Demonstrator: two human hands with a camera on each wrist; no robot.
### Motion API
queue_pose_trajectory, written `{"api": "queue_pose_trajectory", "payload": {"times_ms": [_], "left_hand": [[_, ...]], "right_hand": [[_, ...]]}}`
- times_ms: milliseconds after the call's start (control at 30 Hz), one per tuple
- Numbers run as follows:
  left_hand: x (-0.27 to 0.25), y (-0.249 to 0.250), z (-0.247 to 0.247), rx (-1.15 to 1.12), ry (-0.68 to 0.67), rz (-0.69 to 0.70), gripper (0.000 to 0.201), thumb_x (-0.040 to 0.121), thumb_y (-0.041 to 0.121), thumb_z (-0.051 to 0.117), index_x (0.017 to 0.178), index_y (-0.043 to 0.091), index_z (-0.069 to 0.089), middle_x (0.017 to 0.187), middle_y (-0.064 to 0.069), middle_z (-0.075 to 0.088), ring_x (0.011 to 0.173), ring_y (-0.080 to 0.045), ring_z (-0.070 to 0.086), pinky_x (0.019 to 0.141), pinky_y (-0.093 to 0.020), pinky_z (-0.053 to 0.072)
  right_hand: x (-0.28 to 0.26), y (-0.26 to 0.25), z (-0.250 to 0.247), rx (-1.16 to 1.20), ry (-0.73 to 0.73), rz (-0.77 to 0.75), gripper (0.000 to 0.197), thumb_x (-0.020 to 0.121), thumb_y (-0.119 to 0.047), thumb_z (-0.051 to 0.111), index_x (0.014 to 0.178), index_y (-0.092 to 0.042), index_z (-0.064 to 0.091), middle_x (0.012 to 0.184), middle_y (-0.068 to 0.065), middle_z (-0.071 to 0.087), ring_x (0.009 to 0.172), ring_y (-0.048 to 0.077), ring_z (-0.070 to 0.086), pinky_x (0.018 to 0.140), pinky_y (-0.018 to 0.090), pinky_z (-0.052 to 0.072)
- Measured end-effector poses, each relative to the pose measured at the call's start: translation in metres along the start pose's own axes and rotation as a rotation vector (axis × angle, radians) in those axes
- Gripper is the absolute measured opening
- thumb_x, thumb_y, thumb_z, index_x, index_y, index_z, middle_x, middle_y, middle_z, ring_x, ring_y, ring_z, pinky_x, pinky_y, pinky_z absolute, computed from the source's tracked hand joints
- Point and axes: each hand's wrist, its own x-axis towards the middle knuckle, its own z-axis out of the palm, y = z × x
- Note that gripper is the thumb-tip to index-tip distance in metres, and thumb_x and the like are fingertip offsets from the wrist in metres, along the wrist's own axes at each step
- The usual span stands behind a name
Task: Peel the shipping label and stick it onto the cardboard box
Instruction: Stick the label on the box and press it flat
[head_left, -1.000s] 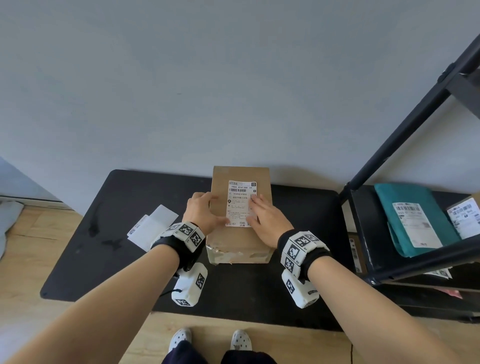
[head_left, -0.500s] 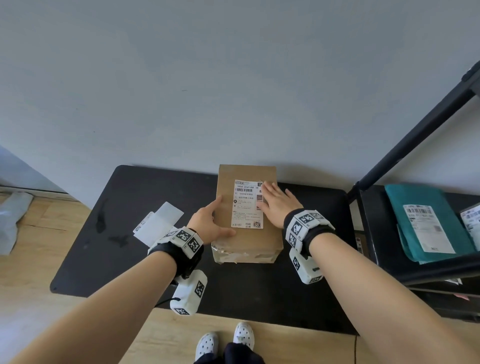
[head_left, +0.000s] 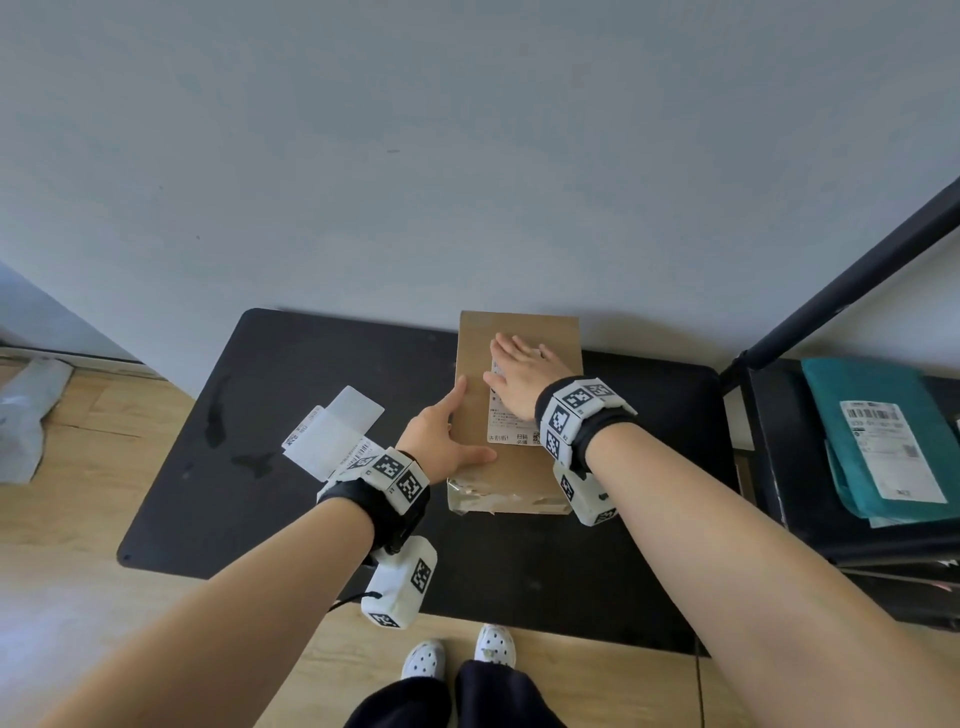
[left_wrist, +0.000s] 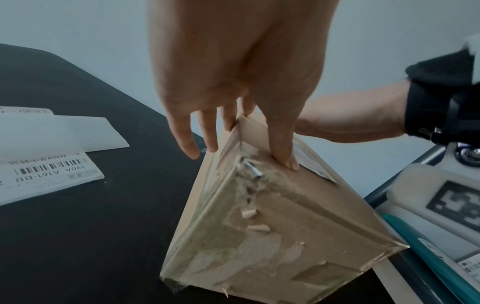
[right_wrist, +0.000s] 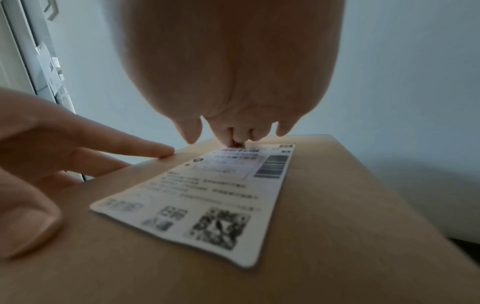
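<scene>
A brown cardboard box (head_left: 519, 483) lies on the black table, its near end torn and taped (left_wrist: 272, 236). A white shipping label (head_left: 506, 428) lies flat on its top face (right_wrist: 207, 195). My right hand (head_left: 519, 369) lies flat on the far part of the label, fingers straight and pointing away (right_wrist: 233, 72). My left hand (head_left: 447, 431) steadies the box at its left edge. Its thumb (left_wrist: 283, 152) rests on top beside the label, and its straight fingers (left_wrist: 187, 139) run along the left side. The label's far end is hidden under my right hand.
Peeled backing paper and another barcoded label sheet (head_left: 337, 431) lie on the table (head_left: 234, 493) left of the box. A black metal rack (head_left: 779, 467) stands at the right, with a teal mailer bag (head_left: 841, 415) bearing a label. The wall is right behind the box.
My right hand slid from the label's right edge up over its far part. My left hand came off the label and now sits at the box's left edge.
</scene>
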Motion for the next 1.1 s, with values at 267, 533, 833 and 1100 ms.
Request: {"api": "queue_pose_trajectory", "payload": {"times_ms": [267, 533, 833, 1100], "left_hand": [[0.002, -0.002, -0.002, -0.023, -0.040, 0.004, 0.109, 0.070, 0.023, 0.082, 0.152, 0.031, 0.012, 0.112, -0.001, 0.060, 0.098, -0.016, 0.058, 0.091, -0.030, 0.052], [0.003, -0.005, -0.008, -0.034, -0.109, 0.023, 0.115, 0.066, 0.017, 0.085, 0.152, 0.032, 0.009, 0.138, -0.003, 0.053, 0.116, -0.021, 0.059, 0.101, -0.037, 0.049], [0.000, -0.010, -0.005, -0.049, -0.124, 0.038, 0.112, 0.072, 0.020, 0.081, 0.152, 0.033, 0.003, 0.142, -0.004, 0.050, 0.122, -0.022, 0.056, 0.105, -0.038, 0.045], [-0.001, -0.007, -0.004, -0.041, -0.094, 0.019, 0.114, 0.072, 0.019, 0.081, 0.153, 0.030, 0.001, 0.142, -0.001, 0.051, 0.123, -0.021, 0.055, 0.106, -0.038, 0.044]], "right_hand": [[-0.032, 0.000, 0.014, 0.035, -0.011, -0.060, 0.053, 0.101, -0.030, 0.016, 0.151, -0.015, 0.004, 0.161, -0.002, -0.003, 0.149, 0.013, -0.001, 0.121, 0.036, 0.003], [-0.081, -0.014, 0.040, 0.053, -0.009, -0.096, 0.053, 0.101, -0.030, 0.020, 0.151, -0.018, 0.005, 0.162, -0.004, 0.000, 0.149, 0.013, 0.000, 0.121, 0.035, 0.004], [-0.108, -0.009, 0.055, 0.055, -0.020, -0.075, 0.052, 0.101, -0.030, 0.020, 0.151, -0.021, 0.005, 0.161, -0.007, 0.001, 0.148, 0.009, 0.001, 0.122, 0.035, 0.002], [-0.125, 0.014, 0.066, 0.063, 0.032, 0.041, 0.056, 0.101, -0.036, 0.021, 0.150, -0.020, 0.000, 0.161, -0.006, -0.004, 0.148, 0.009, -0.001, 0.120, 0.031, 0.003]]}}
